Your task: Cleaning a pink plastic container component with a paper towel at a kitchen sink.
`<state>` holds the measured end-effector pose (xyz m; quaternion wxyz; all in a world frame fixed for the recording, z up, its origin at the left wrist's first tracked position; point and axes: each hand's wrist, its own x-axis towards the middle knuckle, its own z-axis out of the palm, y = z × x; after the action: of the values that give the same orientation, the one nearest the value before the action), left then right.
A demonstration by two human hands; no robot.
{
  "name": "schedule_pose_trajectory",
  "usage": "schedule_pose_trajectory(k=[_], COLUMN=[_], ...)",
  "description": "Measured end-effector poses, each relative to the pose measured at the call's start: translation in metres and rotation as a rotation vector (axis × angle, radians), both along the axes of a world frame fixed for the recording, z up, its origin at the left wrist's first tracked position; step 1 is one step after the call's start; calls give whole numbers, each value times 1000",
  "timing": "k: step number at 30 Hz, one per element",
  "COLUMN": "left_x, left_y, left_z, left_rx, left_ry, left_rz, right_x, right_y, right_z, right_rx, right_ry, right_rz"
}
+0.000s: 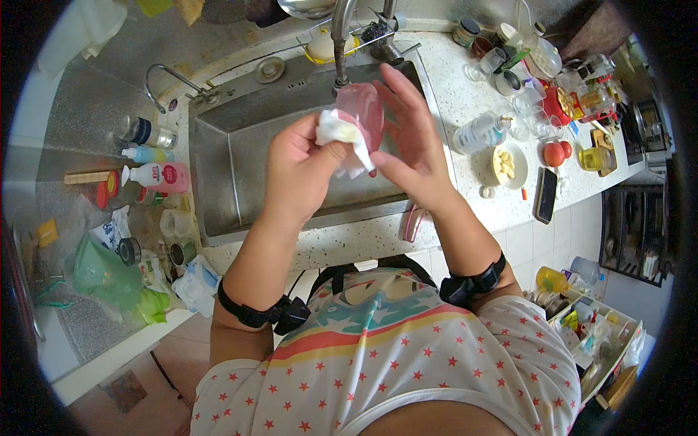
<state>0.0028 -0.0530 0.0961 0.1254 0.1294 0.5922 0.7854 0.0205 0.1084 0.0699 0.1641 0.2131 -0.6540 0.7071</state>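
Over the steel sink (262,158), my left hand (305,169) pinches a crumpled white tissue or cloth (341,133) between thumb and fingers. Just behind the cloth is a clear, pinkish round container (362,111), close under the tip of the faucet (341,54). Some of my left fingers are hidden behind the cloth and container. On the container's right side, my right hand (414,141) has its fingers spread, the thumb tip near the cloth's edge. Whether the right fingers touch the container cannot be told.
Pump bottles (169,177) and bags (106,270) line the left side. On the right counter are a plastic bottle (480,133), a bowl (521,177) with pale yellow pieces, a phone (546,196), tomatoes (554,155) and crowded jars. A pink-edged item (413,223) lies at the sink's front edge.
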Motion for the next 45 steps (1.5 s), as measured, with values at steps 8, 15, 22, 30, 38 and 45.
schedule_pose_trajectory(k=[8, 15, 22, 30, 38, 45], left_x=[6, 10, 9, -1, 3, 8], left_y=[-4, -1, 2, 2, 5, 3], left_z=[0, -9, -10, -12, 0, -3], left_rx=[-144, -117, 2, 114, 75, -22], left_ry=[50, 89, 11, -177, -67, 67], left_rz=[-40, 48, 80, 52, 20, 61], right_x=[0, -2, -2, 3, 2, 3], right_y=[9, 4, 2, 0, -4, -9], right_z=[16, 13, 21, 16, 8, 14], right_rx=[-68, -4, 191, 405, -13, -253], right_ry=[-311, -221, -76, 63, -261, -490], right_rz=[258, 178, 46, -44, -22, 104])
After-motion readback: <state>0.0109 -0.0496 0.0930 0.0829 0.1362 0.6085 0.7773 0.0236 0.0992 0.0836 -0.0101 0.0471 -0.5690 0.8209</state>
